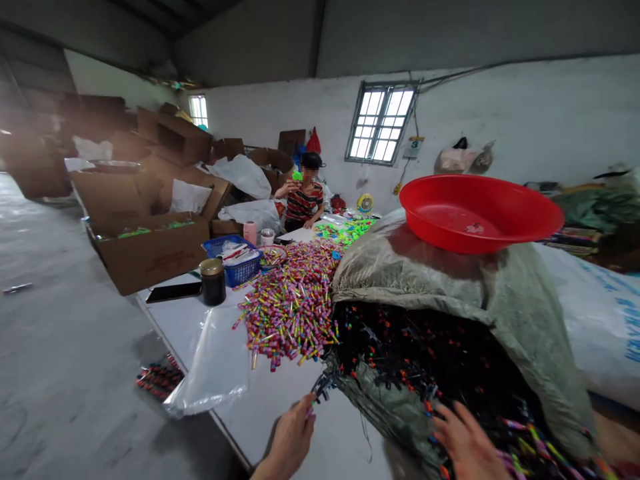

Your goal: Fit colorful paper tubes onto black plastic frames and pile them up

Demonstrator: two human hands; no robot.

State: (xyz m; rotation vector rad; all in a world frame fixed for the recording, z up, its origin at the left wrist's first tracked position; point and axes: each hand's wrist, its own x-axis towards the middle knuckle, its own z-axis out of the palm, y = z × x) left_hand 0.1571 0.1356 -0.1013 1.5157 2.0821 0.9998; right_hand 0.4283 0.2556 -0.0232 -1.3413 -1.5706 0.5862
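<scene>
My left hand (291, 433) is closed around a small dark plastic piece (323, 385), shaped like a toy gun, over the white table (345, 427). A bit of pink shows at its fingertips. To the right, my right hand (467, 437) has its fingers spread at the mouth of a grey-green woven sack (420, 267). Inside the sack lie many black plastic pieces (400, 347) with orange tips. Beyond my left hand spreads a heap of small pink, yellow and red sticks (295, 300). More colourful sticks (530, 447) lie beside my right hand.
A red basin (480, 213) rests on the sack. Clear plastic bags (220, 367), a phone (174, 292), a dark jar (213, 283) and a blue basket (243, 270) occupy the table's left side. Across the table sits a person (304, 200) holding something green. Cardboard boxes (150, 250) stand left.
</scene>
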